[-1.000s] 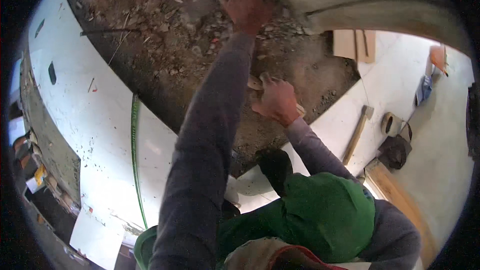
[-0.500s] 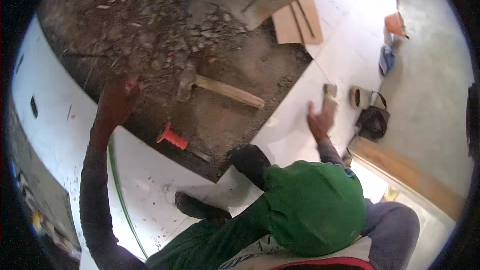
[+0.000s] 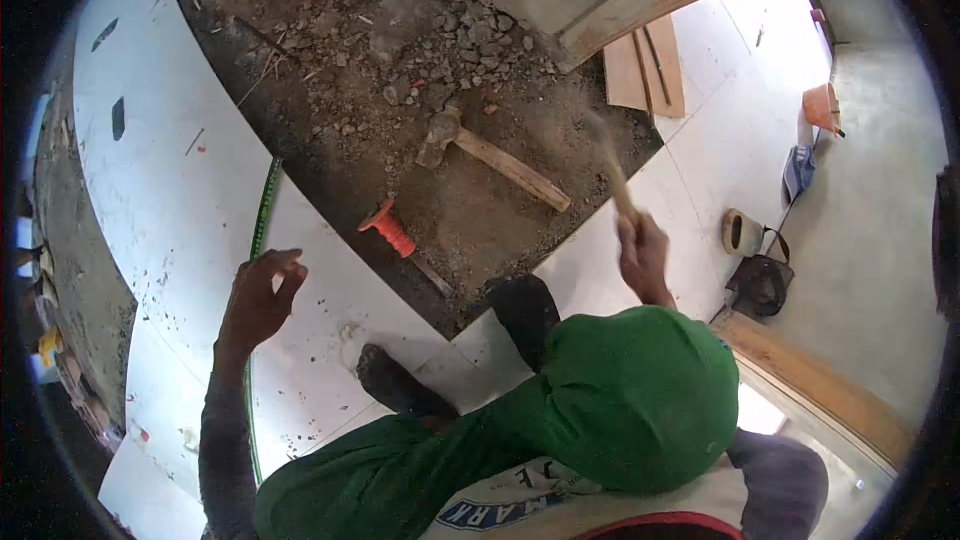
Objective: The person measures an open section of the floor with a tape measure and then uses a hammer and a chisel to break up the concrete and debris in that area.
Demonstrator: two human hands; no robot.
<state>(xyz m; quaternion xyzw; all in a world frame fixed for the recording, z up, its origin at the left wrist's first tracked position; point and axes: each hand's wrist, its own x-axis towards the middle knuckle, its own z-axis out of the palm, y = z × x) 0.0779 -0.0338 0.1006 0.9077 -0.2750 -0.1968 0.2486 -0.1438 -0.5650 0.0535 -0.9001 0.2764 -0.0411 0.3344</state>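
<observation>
My right hand (image 3: 643,255) is wrapped round the pale tan handle of a stick-like tool (image 3: 621,195). Motion blurs the tool's far end, so I cannot make out its kind. It points up over the corner of the bare dirt patch. Above the white tiles at the left, my left hand (image 3: 264,300) has its thumb and forefinger apart and holds nothing visible. Beneath it runs a narrow green marked strip (image 3: 266,202) reaching the dirt's edge. A hammer (image 3: 500,162) with a wooden handle lies on the dirt. Closer to me rests a chisel (image 3: 398,236) with a red flanged grip.
Broken rubble (image 3: 480,35) covers the far dirt (image 3: 470,230). My dark-covered feet (image 3: 522,315) are by its near corner, below my green-clad knees. Along the right wall sit a dark bag (image 3: 760,285), a cup-like container (image 3: 740,232) and an orange bucket (image 3: 822,107). Brown boards (image 3: 645,70) lie beyond.
My left hand has drawn back from the dirt's edge to above the tiles. My right hand has swung the tool upward and left, its fingers now round the handle. The whole view has shifted.
</observation>
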